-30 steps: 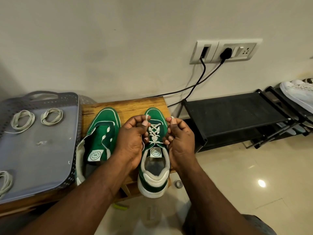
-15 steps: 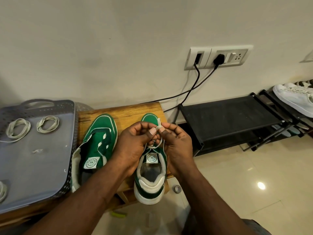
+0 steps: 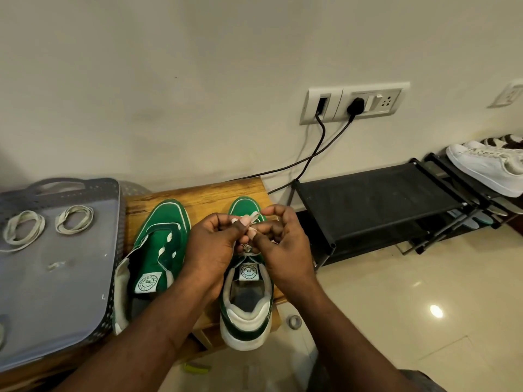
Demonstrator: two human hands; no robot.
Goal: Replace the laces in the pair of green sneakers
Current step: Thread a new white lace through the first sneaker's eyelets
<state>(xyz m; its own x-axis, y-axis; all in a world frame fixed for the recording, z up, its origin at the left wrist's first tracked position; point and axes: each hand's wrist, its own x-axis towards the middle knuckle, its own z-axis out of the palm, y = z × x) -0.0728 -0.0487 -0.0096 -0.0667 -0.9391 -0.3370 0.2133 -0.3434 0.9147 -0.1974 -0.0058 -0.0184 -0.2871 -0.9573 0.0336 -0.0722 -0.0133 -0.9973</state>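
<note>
Wooden bench (image 3: 203, 193) by wall (image 3: 169, 80) carries the pair. Left hand (image 3: 215, 247) and right hand (image 3: 285, 247) meet over laced sneaker (image 3: 246, 309), fingers (image 3: 278, 215) curled, pinching white lace ends (image 3: 254, 217) just beyond the tongue (image 3: 249, 274), probably tying off. Unlaced sneaker (image 3: 164, 236) sits left of fingers; coiled laces (image 3: 74, 219) wait in tray (image 3: 56, 292) further left.

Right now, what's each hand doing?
Left hand: closed, pinching the white lace.
Right hand: closed, pinching the same lace.

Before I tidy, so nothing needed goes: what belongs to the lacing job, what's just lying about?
Job: laced sneaker, its lace pinched by left hand and right hand, unlaced sneaker, coiled laces on grey tray.
Lying about: black rack, white shoe, plugged cables.
</note>
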